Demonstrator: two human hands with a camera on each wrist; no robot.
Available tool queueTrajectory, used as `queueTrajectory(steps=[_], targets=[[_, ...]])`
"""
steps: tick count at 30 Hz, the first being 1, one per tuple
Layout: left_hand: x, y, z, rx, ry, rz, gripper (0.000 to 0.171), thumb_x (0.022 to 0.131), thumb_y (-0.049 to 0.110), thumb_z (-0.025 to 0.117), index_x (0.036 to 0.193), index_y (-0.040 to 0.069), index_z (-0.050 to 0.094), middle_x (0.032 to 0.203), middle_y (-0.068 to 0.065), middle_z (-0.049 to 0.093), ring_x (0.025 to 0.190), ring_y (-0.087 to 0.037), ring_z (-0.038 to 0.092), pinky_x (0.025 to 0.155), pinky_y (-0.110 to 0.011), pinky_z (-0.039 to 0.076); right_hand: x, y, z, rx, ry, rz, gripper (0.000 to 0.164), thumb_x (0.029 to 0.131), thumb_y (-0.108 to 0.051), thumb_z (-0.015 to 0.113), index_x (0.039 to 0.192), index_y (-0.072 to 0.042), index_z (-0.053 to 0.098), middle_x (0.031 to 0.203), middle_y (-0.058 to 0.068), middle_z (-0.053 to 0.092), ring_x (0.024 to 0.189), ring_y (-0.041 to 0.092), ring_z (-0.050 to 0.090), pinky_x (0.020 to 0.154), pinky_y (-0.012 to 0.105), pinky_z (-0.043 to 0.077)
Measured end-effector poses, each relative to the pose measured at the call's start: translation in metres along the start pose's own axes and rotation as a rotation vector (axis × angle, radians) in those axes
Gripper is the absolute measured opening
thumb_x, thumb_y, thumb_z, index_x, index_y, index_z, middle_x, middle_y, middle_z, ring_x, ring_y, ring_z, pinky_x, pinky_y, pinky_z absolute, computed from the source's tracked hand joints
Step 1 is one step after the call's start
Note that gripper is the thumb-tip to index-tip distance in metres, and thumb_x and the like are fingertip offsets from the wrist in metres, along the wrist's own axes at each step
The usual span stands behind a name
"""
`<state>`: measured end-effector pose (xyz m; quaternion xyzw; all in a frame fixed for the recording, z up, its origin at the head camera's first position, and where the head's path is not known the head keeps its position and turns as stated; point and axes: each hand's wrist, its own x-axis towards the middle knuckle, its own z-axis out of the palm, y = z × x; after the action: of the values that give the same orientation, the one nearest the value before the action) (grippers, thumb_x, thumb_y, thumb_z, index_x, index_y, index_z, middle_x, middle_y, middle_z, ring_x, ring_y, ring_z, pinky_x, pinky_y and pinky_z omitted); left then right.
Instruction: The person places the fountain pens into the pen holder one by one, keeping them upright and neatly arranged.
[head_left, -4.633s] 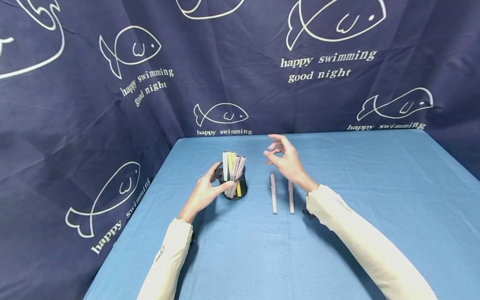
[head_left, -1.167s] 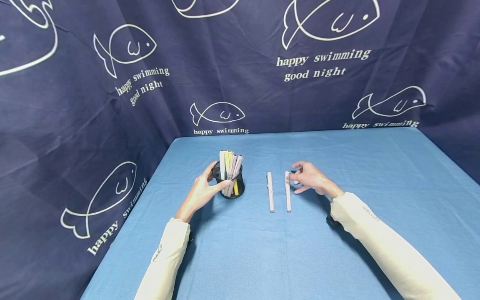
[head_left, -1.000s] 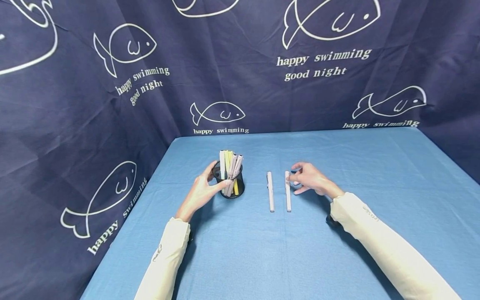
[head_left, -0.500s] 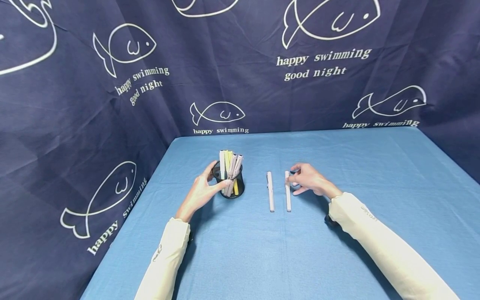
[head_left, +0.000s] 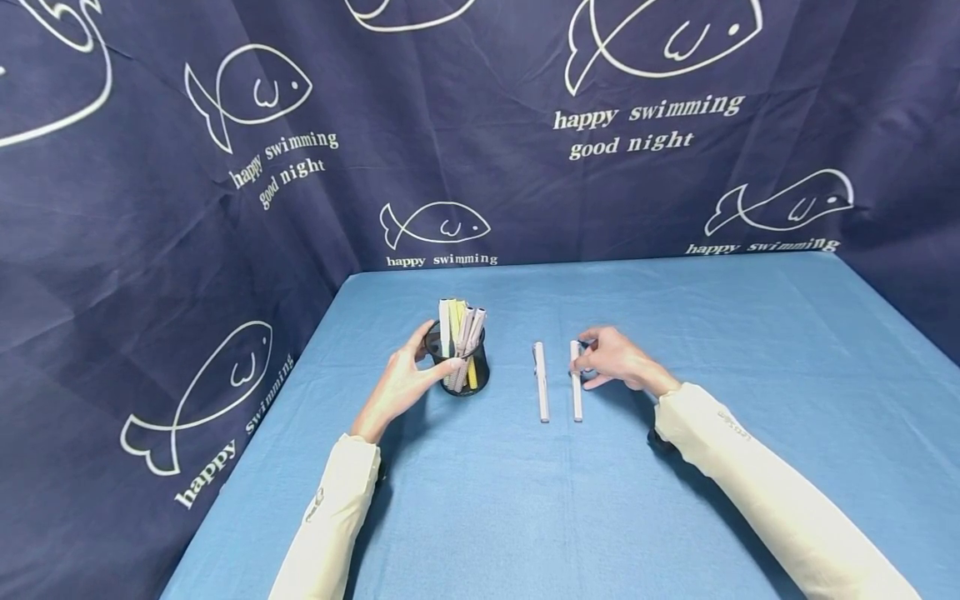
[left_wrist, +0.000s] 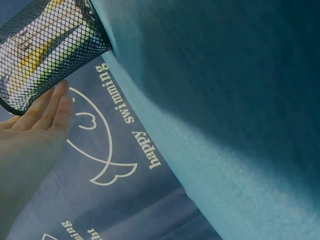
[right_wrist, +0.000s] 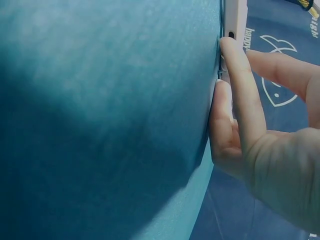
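Note:
My left hand (head_left: 405, 377) holds a black mesh pen holder (head_left: 477, 379), thumb on the near side and fingers behind it. Several white, yellow and pale mauve pens (head_left: 465, 329) stand in the holder. On the cloth to its right lie two pale pink pens, roughly side by side. My right hand (head_left: 615, 358) pinches the right-hand pen (head_left: 577, 404) near its far end, thumb crossing it. The right wrist view shows thumb and finger at the pen (right_wrist: 235, 17), close along the tabletop. The left-hand pen (head_left: 542, 387) lies untouched, its clip facing left.
A blue cloth (head_left: 480, 500) covers the table. Behind it and along the left side hangs a dark blue curtain (head_left: 525, 200) with white fish drawings and lettering. The table's back edge runs just below the curtain's lettering.
My right hand has come down from above the pens to the right-hand pen, and its fingers have closed in on it. My left hand keeps its hold on the pen holder.

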<state>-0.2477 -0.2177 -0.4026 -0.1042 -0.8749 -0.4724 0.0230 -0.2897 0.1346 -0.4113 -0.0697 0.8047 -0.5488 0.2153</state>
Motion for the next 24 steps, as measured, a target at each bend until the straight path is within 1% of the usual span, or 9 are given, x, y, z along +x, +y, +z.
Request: queueTrajectory(steps=[8, 15, 24], targets=[[0.0004, 0.0009, -0.0002, 0.006, 0.001, -0.007, 0.090, 0.090, 0.045, 0.080, 0.162, 0.015, 0.035, 0.139, -0.013, 0.062, 0.126, -0.031, 0.058, 0.105, -0.057, 0.043, 0.0018, -0.0016, 0.0014, -0.034, -0.003, 0.012, 0.076, 0.095, 0.003, 0.068, 0.155, 0.018, 0.023, 0.104, 0.022, 0.066, 0.100, 0.035, 0.071, 0.078, 0.037, 0.060], [-0.0001, 0.0023, 0.0001, 0.006, 0.006, -0.005, 0.090, 0.090, 0.045, 0.081, 0.161, 0.014, 0.036, 0.138, -0.012, 0.063, 0.125, -0.031, 0.059, 0.105, -0.057, 0.043, 0.0037, -0.0016, 0.0024, -0.045, 0.008, 0.018, 0.076, 0.093, 0.004, 0.068, 0.154, 0.018, 0.025, 0.104, 0.021, 0.066, 0.095, 0.032, 0.073, 0.077, 0.036, 0.060], [0.0005, 0.0006, 0.0005, 0.004, 0.006, 0.005, 0.089, 0.090, 0.044, 0.081, 0.160, 0.014, 0.037, 0.136, -0.012, 0.064, 0.123, -0.031, 0.060, 0.105, -0.057, 0.043, 0.0031, -0.0014, 0.0029, -0.063, 0.014, 0.011, 0.071, 0.093, 0.006, 0.067, 0.151, 0.020, 0.028, 0.100, 0.020, 0.057, 0.088, 0.030, 0.072, 0.076, 0.037, 0.061]])
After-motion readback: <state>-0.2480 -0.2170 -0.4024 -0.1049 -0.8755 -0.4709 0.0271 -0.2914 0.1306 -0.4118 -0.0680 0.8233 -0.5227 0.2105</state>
